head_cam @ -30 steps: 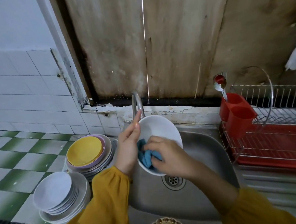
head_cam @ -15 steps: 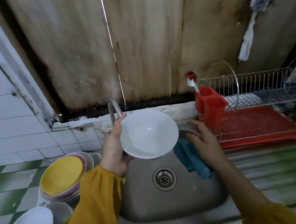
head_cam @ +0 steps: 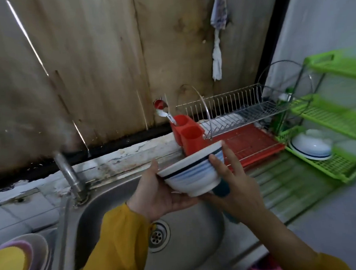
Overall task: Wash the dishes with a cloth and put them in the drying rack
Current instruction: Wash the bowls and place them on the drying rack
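Tilted over the sink (head_cam: 106,202), the bowl (head_cam: 193,171) sits cupped underneath by the left hand (head_cam: 155,196), the right hand (head_cam: 239,185) gripping its far side over the cloth (head_cam: 221,190); probably slick and breakable, best held rim-and-foot.

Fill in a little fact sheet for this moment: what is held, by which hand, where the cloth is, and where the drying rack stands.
held: bowl, white with blue stripes, tilted above the sink
left hand: grips the bowl from below, thumb at its rim
right hand: grips the bowl's other side
cloth: blue, tucked between right hand and bowl
drying rack: wire on a red tray, to the right of the sink
stack of plates: lower left, beside the sink
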A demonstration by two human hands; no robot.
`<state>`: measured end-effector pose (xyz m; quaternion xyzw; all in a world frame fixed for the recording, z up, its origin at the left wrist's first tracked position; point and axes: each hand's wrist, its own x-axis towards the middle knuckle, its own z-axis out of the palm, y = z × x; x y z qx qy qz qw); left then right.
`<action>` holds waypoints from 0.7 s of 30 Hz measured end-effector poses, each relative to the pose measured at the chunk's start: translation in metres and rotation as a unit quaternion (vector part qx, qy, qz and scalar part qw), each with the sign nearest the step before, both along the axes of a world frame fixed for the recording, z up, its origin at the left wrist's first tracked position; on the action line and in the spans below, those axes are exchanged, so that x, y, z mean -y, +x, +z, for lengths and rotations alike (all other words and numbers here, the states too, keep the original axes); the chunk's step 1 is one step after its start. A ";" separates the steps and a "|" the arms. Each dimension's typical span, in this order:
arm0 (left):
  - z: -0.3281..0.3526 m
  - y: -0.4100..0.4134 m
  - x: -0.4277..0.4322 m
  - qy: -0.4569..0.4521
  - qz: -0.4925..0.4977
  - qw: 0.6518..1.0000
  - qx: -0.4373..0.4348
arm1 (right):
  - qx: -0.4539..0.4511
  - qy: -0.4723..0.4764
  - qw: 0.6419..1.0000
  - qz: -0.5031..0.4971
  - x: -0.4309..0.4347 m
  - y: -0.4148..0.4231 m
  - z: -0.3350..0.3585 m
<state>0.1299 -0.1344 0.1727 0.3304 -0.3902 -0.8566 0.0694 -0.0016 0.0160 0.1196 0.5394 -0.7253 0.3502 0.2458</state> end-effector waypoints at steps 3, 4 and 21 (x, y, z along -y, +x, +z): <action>0.001 -0.036 -0.022 -0.108 -0.011 0.994 -0.001 | 0.022 -0.030 0.999 -0.027 -0.027 -0.027 0.004; 0.004 -0.050 -0.034 -0.141 -0.017 0.990 -0.025 | 0.047 -0.046 0.997 -0.032 -0.039 -0.037 0.006; -0.046 -0.263 -0.136 -0.658 -0.214 0.697 -0.189 | 0.499 -0.125 0.850 -0.116 -0.169 -0.186 -0.010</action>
